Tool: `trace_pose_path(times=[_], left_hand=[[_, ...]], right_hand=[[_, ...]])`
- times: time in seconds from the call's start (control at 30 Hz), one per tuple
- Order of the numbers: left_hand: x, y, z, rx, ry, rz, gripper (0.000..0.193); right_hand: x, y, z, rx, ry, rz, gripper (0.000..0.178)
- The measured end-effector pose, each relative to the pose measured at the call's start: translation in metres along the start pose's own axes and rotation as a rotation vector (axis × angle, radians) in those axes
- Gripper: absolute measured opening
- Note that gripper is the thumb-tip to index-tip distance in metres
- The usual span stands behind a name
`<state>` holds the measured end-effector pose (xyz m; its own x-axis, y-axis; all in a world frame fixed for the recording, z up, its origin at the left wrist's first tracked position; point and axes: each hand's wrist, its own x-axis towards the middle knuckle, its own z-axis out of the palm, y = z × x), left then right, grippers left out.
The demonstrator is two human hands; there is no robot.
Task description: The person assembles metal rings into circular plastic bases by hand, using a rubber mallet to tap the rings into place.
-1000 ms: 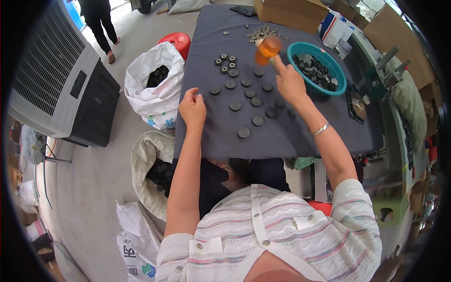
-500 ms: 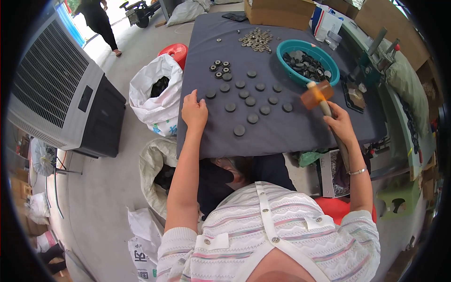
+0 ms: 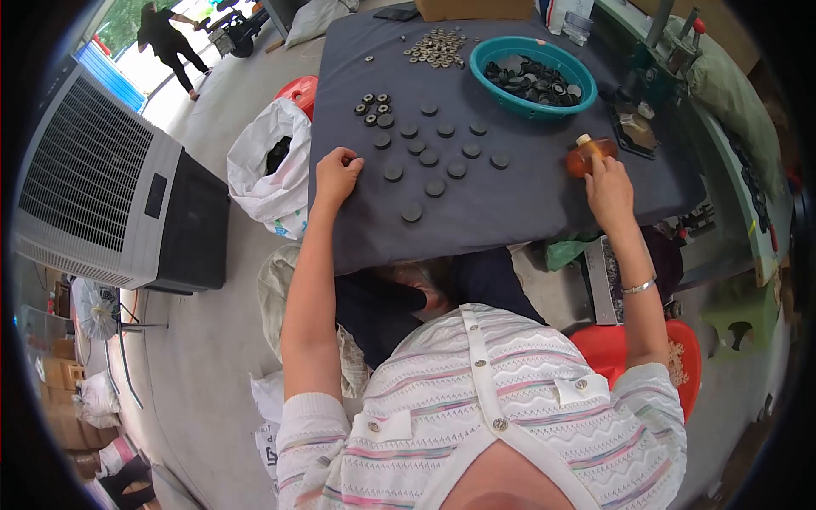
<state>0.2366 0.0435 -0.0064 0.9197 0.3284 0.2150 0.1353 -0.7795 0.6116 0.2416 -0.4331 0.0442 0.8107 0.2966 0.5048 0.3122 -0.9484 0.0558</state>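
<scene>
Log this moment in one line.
left hand: curled, left of dark discs | right hand: on orange mallet | teal bowl: holding dark pieces | metal parts: left of bowl

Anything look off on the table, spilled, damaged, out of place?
Nothing looks clearly spilled or damaged. One mild oddity: a small metal piece lies alone on the table, left of the metal pile, so it looks like a stray. The dark discs lie spread out, none visibly tipped.
</scene>
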Motion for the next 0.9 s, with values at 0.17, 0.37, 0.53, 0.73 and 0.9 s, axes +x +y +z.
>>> trace_pose_path(times=[0.17, 0.37, 0.53, 0.73, 0.9], left_hand=[[-0.076, 0.050, -0.004, -0.310, -0.107, 0.228, 0.019], [-0.123, 0.090, 0.002, 0.023, -0.192, 0.324, 0.035], [-0.127, 0.096, 0.015, 0.172, -0.137, 0.286, 0.039], [-0.120, 0.096, 0.021, 0.301, -0.144, 0.246, 0.036], [-0.120, 0.086, 0.023, 0.168, -0.055, 0.254, 0.032]], right_hand=[[0.013, -0.083, -0.003, 0.667, -0.100, -0.179, 0.037], [0.039, -0.148, 0.037, 0.695, -0.197, -0.320, 0.036], [0.044, -0.163, 0.067, 0.563, -0.231, -0.325, 0.031], [0.054, -0.156, 0.069, 0.624, -0.350, -0.280, 0.033], [0.048, -0.143, 0.071, 0.973, -0.288, -0.156, 0.054]])
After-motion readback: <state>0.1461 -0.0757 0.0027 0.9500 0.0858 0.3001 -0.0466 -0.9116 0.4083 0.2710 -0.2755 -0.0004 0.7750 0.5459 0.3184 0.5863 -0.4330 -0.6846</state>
